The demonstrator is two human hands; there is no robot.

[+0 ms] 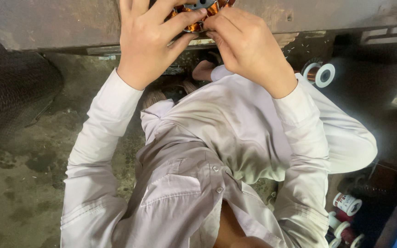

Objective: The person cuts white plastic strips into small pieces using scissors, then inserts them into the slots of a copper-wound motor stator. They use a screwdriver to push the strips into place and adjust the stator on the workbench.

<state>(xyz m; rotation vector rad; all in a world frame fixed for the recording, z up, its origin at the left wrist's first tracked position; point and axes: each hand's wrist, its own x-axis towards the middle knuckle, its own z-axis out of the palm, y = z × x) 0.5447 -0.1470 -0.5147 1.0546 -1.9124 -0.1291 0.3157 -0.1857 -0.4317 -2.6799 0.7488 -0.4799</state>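
Copper-wound stator (198, 16) gripped: left hand (150, 43), right hand (249, 48).

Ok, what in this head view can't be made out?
- Copper-wound part: mostly cut off by the top edge and covered by the left hand and right hand; its full shape is unclear.
- Fingertip contact: hidden behind the fingers themselves.
- Copper wire spool: partly hidden by the right sleeve.
- Small spools at lower right: in shadow, too small to tell apart.
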